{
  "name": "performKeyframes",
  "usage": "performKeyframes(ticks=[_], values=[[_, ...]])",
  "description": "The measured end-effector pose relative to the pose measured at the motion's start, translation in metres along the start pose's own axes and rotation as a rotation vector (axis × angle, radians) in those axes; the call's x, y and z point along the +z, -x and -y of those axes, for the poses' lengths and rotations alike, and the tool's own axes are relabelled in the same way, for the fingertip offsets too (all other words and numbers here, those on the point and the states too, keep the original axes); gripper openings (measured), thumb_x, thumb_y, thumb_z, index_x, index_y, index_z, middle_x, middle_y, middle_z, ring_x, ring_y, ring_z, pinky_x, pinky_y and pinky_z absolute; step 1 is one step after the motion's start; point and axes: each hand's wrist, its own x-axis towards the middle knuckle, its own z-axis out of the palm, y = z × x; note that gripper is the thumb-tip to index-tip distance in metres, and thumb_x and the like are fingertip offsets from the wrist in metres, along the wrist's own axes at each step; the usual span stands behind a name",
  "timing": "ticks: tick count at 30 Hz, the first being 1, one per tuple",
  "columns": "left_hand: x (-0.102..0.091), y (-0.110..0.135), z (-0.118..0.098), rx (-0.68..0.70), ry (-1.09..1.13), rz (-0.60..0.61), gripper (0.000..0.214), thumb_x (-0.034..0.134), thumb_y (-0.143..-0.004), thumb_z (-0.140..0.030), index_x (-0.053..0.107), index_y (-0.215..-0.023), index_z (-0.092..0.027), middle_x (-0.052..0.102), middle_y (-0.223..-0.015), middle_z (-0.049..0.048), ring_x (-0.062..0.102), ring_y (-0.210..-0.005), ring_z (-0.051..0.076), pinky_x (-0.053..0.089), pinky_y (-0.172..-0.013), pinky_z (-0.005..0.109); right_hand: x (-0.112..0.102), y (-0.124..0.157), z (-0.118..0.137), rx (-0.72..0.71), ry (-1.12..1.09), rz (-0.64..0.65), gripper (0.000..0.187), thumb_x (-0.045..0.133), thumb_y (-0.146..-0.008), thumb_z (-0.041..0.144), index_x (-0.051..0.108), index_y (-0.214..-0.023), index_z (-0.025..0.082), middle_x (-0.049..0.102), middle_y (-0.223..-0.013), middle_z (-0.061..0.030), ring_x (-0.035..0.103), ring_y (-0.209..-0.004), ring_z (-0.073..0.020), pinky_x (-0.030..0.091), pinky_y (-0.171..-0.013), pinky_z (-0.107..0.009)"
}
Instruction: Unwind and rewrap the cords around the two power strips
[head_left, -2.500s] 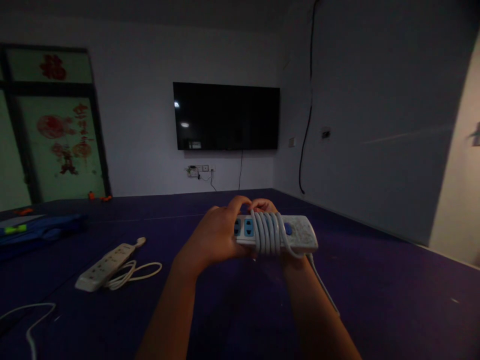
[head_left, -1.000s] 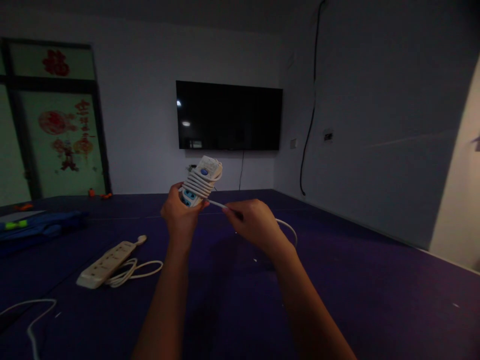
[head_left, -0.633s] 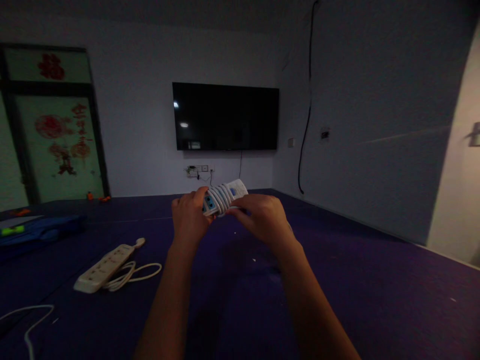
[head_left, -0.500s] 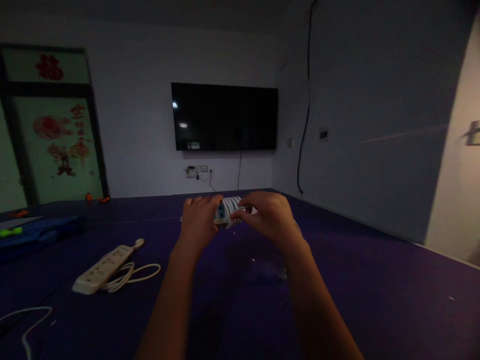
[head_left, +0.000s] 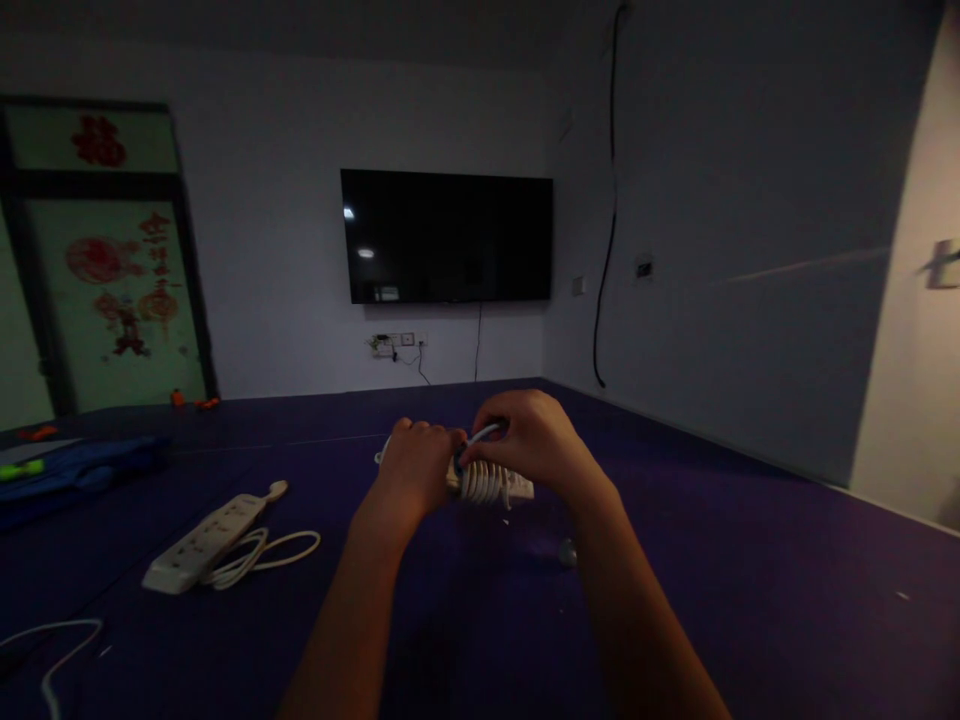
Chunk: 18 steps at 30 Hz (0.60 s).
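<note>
I hold a white power strip [head_left: 491, 484] with its white cord wound in several turns round its body, just above the dark purple surface [head_left: 750, 560]. My left hand [head_left: 415, 470] is closed round the strip's left end. My right hand [head_left: 529, 440] is closed over the top, its fingers pinching a loop of the cord. Most of the strip is hidden behind both hands. A small pale thing [head_left: 568, 551], possibly the plug, lies below my right wrist.
A second white power strip [head_left: 206, 540] with a loose cord lies to the left. Another white cord [head_left: 52, 645] curls at the lower left. A blue object [head_left: 75, 465] sits at the far left. A black screen [head_left: 448, 237] hangs on the far wall.
The strip was held up on end while my right hand pulled the cord out sideways; now both hands have come down together and the strip lies level, low over the surface.
</note>
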Motion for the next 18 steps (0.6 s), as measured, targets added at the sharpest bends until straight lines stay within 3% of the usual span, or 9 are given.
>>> performKeyframes(ticks=[4,8,13,15,18], values=[[0.001,0.001,0.002,0.051,0.11,-0.011,0.035,0.066,-0.056,-0.011,0.065,-0.089,-0.023,0.07,-0.087,0.0087,0.064,-0.088,0.03,0.043,-0.079,0.042,0.007,-0.002,-0.011,0.054,-0.112,-0.005,0.021,0.078,-0.057,0.036,0.068,-0.062,0.018,0.061,-0.058,0.0014,0.053,-0.057,-0.0109,0.03,-0.053,-0.023],[-0.01,0.012,-0.002,0.086,0.197,-0.024,0.027,0.063,-0.055,-0.011,0.065,-0.081,-0.021,0.069,-0.081,0.0065,0.064,-0.081,0.027,0.043,-0.077,0.04,0.012,0.0,-0.025,0.131,-0.496,0.079,0.025,0.081,-0.051,0.032,0.066,-0.059,0.015,0.061,-0.056,0.0006,0.054,-0.054,-0.0109,0.035,-0.05,-0.022],[-0.033,0.029,-0.012,0.177,0.293,-0.014,0.017,0.059,-0.061,-0.016,0.061,-0.078,-0.022,0.068,-0.08,0.0026,0.063,-0.076,0.022,0.042,-0.069,0.034,0.019,0.001,-0.035,0.126,-1.022,0.233,0.031,0.084,-0.045,0.034,0.063,-0.056,0.014,0.059,-0.053,0.0006,0.052,-0.048,-0.0099,0.04,-0.047,-0.022],[-0.04,0.033,-0.015,0.195,0.364,-0.004,0.013,0.06,-0.063,-0.021,0.06,-0.076,-0.021,0.067,-0.079,0.0018,0.062,-0.071,0.02,0.041,-0.062,0.031,0.022,0.0,-0.037,0.116,-1.165,0.243,0.034,0.084,-0.045,0.038,0.061,-0.055,0.015,0.058,-0.051,0.0018,0.05,-0.045,-0.0087,0.039,-0.045,-0.021],[-0.045,0.036,-0.018,0.165,0.459,0.011,0.023,0.066,-0.061,-0.027,0.059,-0.082,-0.02,0.067,-0.081,0.0025,0.061,-0.068,0.018,0.04,-0.056,0.028,0.025,0.0,-0.035,0.118,-1.308,0.261,0.039,0.084,-0.045,0.042,0.057,-0.057,0.016,0.054,-0.05,0.0043,0.047,-0.043,-0.0072,0.038,-0.044,-0.02]])
